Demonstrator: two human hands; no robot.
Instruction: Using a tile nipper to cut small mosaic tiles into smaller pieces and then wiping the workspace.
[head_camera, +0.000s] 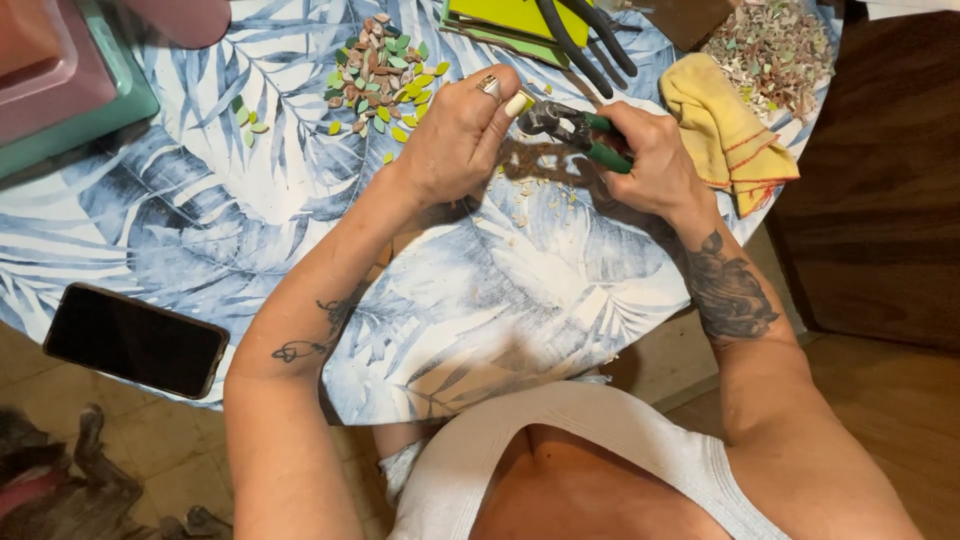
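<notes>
Our right hand (655, 160) grips green-handled metal nippers (575, 130); our left hand (455, 135) pinches a small pale tile piece (524, 100) at their jaws, above the leaf-print desk (200, 200). Beyond the left hand lies a pile of green and brown leaf-shaped tile chips (385, 75); right of the right hand, a yellow cloth (725, 130)

Your round bench (200, 200) with leaf-print cover carries a black phone (135, 340), a yellow cloth (725, 130), small tile pieces (385, 75) and black pliers (585, 40).
</notes>
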